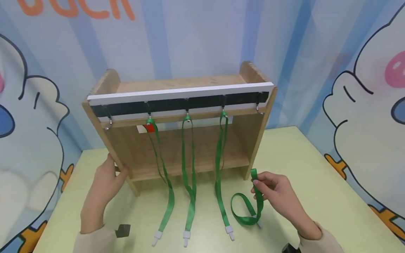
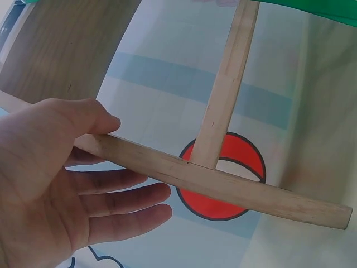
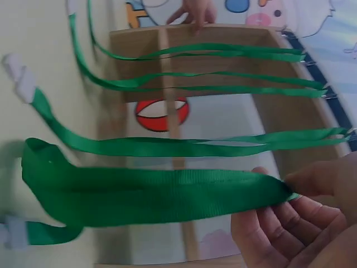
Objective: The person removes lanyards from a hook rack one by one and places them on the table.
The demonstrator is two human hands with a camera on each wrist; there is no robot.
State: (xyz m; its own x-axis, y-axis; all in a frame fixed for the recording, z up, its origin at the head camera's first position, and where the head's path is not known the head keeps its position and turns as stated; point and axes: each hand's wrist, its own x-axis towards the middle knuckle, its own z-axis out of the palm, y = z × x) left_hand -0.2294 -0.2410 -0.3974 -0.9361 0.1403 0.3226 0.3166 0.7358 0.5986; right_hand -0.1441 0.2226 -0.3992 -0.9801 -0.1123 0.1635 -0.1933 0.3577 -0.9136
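A small wooden shelf (image 1: 202,144) stands on the table, tilted in view. My left hand (image 1: 105,182) holds the lower part of its left side panel (image 2: 150,162), thumb on one face and fingers on the other. My right hand (image 1: 278,191) pinches the loop end of a green lanyard (image 3: 167,195), raised beside the shelf's right front corner. Its lower part curls down towards the table, with its white clip (image 3: 14,231) low. Three more green lanyards (image 1: 172,196) hang from the middle metal hooks (image 1: 188,117), their white clips (image 1: 186,238) towards the front.
A hook at the left end (image 1: 108,123) and one at the right end (image 1: 259,109) of the black strip (image 1: 202,102) carry no lanyard. A printed curtain (image 1: 202,38) with cartoon figures surrounds the pale yellow table (image 1: 316,182).
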